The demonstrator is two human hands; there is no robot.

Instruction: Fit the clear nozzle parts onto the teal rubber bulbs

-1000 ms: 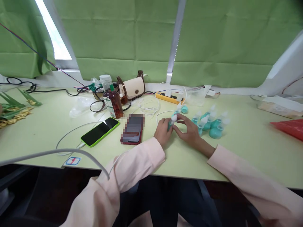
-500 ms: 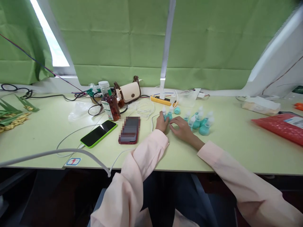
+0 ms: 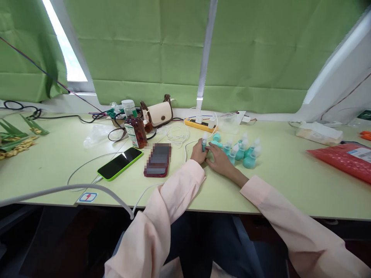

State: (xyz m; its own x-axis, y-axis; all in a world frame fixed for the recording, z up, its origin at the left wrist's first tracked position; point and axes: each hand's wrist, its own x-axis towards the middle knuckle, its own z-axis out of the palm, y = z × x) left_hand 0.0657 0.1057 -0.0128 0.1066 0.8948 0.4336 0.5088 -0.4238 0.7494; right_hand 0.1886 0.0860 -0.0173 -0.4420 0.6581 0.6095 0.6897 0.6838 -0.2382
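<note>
My left hand (image 3: 198, 152) is wrapped round a teal nasal aspirator (image 3: 204, 143) and holds it upright, with its clear tip up. The curled fingers of my right hand (image 3: 218, 159) meet the lower part of the same aspirator, mostly hidden by the hands. Behind my right fingers another teal aspirator (image 3: 217, 144) appears to lie on its side. A small teal piece (image 3: 216, 136) is just beyond it. To the right of my right hand several teal aspirators with clear tips (image 3: 249, 159) stand in a cluster.
Left of my hands lie a dark red phone (image 3: 158, 160) and a green-cased phone (image 3: 120, 164) on a cable. Behind them stand a brown-red bottle (image 3: 135, 129) and a cream bag (image 3: 159, 114). A yellow power strip (image 3: 199, 124) lies ahead; a red package (image 3: 344, 160) is far right.
Two upright aspirators stood at my hands before; now one is upright in my left hand and another lies behind my right fingers. My right hand has shifted slightly.
</note>
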